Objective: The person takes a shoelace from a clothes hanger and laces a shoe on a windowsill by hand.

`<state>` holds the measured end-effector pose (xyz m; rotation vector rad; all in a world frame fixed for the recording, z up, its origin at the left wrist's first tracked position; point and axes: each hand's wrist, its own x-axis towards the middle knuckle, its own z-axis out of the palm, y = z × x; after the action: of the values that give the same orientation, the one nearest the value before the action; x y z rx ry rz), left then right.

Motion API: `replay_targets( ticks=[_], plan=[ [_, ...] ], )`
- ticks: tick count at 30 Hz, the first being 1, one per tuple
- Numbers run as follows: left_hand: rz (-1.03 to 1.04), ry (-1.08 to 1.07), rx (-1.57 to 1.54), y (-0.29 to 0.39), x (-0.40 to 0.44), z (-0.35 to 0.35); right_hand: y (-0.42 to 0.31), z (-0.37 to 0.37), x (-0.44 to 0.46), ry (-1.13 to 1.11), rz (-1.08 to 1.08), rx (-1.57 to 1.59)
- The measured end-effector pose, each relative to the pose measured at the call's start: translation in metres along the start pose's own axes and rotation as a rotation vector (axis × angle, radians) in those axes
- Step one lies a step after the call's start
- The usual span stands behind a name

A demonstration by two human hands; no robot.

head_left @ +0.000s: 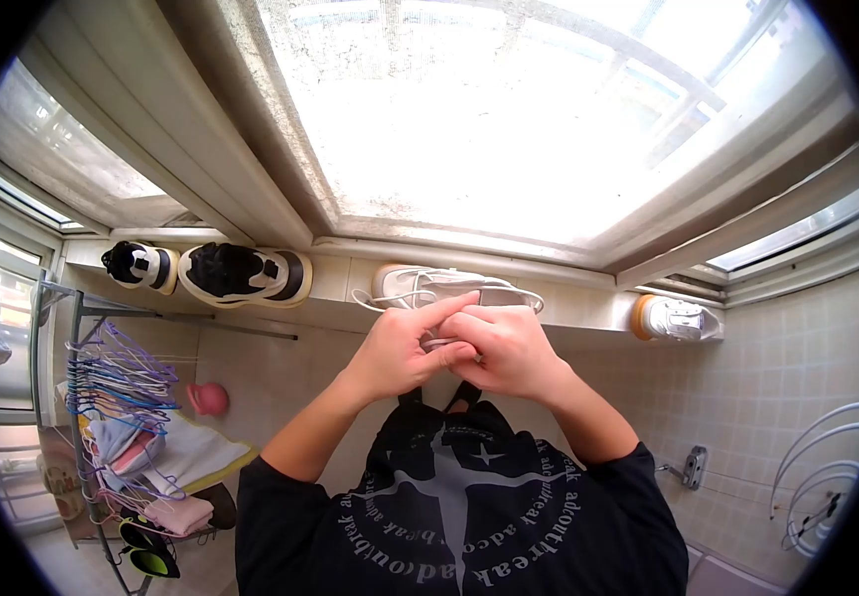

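Pinching a pale lace [437, 344] btwn them, both hands meet in front of the white shoe [412, 279] on the window ledge [588, 310]. L hand [406, 348]: index finger stretched toward the R, thumb tucked beneath, lace apparently nipped btwn. R hand [505, 348]: fingers curled in, knuckles up, seemingly gripping lace too, tho the exact pinch pt is hidden. Hands touch each other, partly covering the shoe's near side; slack loops stick out L & R of it.

Shoe lies lengthwise along the ledge, below the big window [509, 129]. Black-and-white shoe [241, 275] sits well to the L w/ a smaller-looking dark shoe [140, 265] just beside it; another pale shoe [681, 319] is at the R end.

Handling, my est.: lace is v. light, limp, prob. a bit slippery, so best held w/ thumb + fingertip, close to the eyelets for control. Shoe itself prob. light, soft on top, stiffer at the sole, nothing fragile; steady it by heel or sole edge, esp. since the ledge is narrow & pulling on lace could drag it.
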<state>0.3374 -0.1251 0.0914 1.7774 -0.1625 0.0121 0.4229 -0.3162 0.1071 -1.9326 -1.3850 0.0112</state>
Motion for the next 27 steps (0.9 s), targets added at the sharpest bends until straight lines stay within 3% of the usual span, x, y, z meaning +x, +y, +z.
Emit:
replay_targets(
  ticks=[4, 8, 11, 17, 21, 24, 27],
  plan=[
    [0.025, 0.069, 0.089, -0.005, -0.005, -0.002, 0.008, -0.017, -0.01, -0.096, 0.217, 0.097],
    [-0.081, 0.077, 0.082, -0.024, -0.023, -0.017, 0.027, -0.024, -0.023, 0.01, 0.292, 0.376],
    [-0.183, 0.057, 0.06, -0.04, -0.033, -0.021, 0.038, -0.025, -0.03, -0.014, 0.339, 0.281],
    [-0.075, 0.048, -0.062, -0.045, -0.021, 0.014, 0.029, 0.014, -0.026, -0.092, 0.169, 0.448],
    [-0.144, 0.044, -0.051, -0.039, -0.02, 0.016, 0.033, 0.016, -0.024, -0.062, 0.182, 0.443],
    [-0.07, 0.149, -0.011, -0.047, -0.019, 0.018, 0.04, 0.008, -0.024, -0.04, 0.341, 0.65],
    [0.004, 0.292, 0.171, -0.052, -0.015, 0.01, 0.059, 0.001, -0.026, -0.075, 0.363, 0.286]
  ],
)
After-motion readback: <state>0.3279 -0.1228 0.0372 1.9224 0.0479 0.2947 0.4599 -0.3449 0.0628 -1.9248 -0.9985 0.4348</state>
